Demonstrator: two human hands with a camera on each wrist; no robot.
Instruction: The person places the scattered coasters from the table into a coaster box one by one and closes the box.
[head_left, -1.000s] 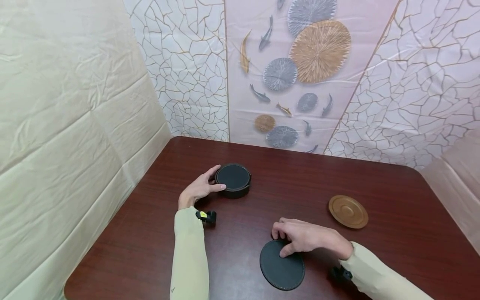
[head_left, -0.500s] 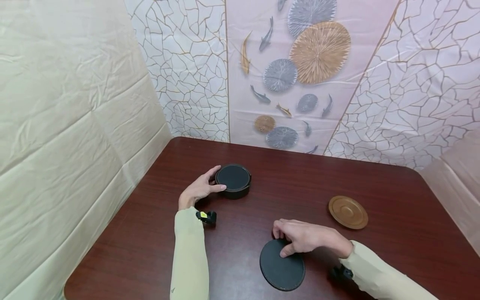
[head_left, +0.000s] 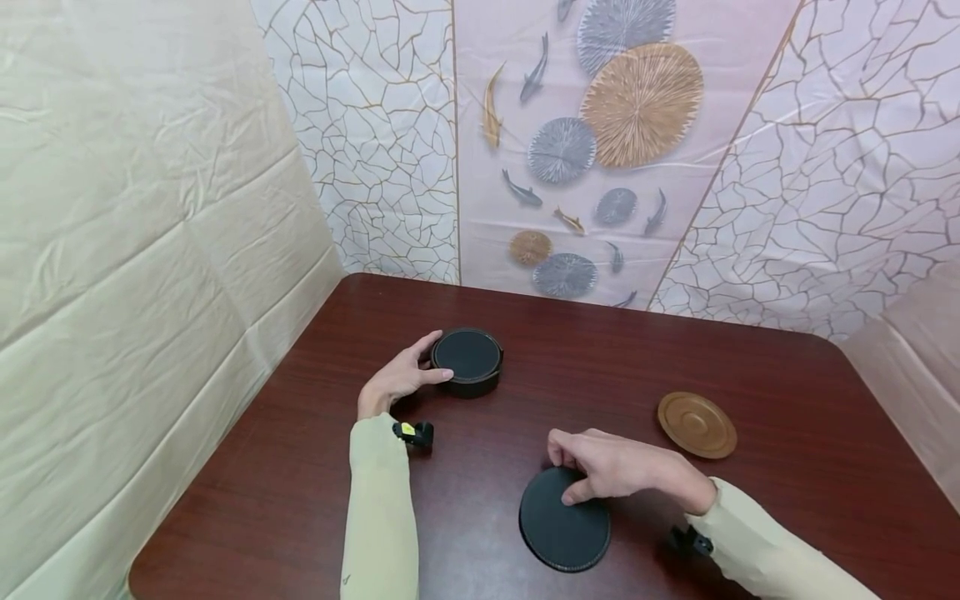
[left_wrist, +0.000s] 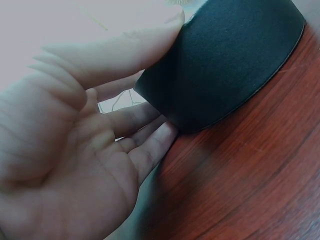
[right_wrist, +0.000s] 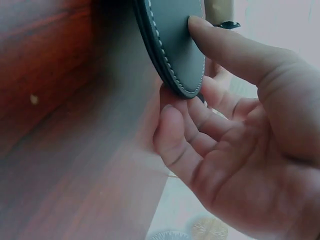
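Observation:
My left hand (head_left: 397, 379) grips the side of a round black coaster holder (head_left: 471, 385). Its thumb lies along the near side and the fingers go round the far side, as the left wrist view also shows on the holder's smooth wall (left_wrist: 230, 65). A black round coaster (head_left: 564, 529) is pinched in my right hand (head_left: 615, 467), thumb on top and fingertips beneath its far edge. White stitching runs round the coaster's rim (right_wrist: 167, 65) in the right wrist view. It appears raised from the table at the pinched edge.
On the right of the dark red-brown table (head_left: 787, 400) lies a brown round disc (head_left: 697, 425) with ringed grooves. A patterned cloth (head_left: 562, 208) hangs behind the table, and a cream cloth (head_left: 150, 250) along the left.
My right hand has risen slightly, lifting the coaster's pinched edge with it. The left hand and the coaster holder have stayed in place.

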